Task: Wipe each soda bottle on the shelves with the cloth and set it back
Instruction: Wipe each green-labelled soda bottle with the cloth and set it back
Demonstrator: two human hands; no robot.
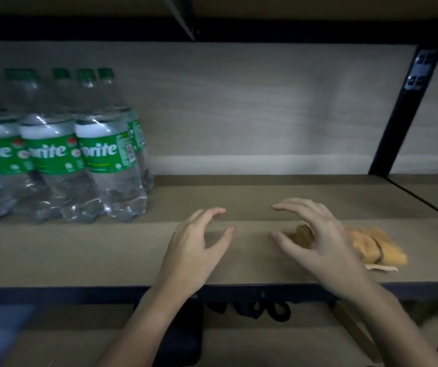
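Several clear soda bottles with green labels and green caps stand grouped at the left of the shelf board. An orange-yellow cloth lies crumpled on the shelf at the right, partly hidden behind my right hand. That hand hovers over the board with its fingers spread and loosely curved, holding nothing. My left hand is beside it, fingers and thumb apart and empty, well to the right of the bottles.
A black metal upright stands at the back right. The black front rail runs under the board. Dark objects lie on the lower shelf. A pale wall panel closes the back.
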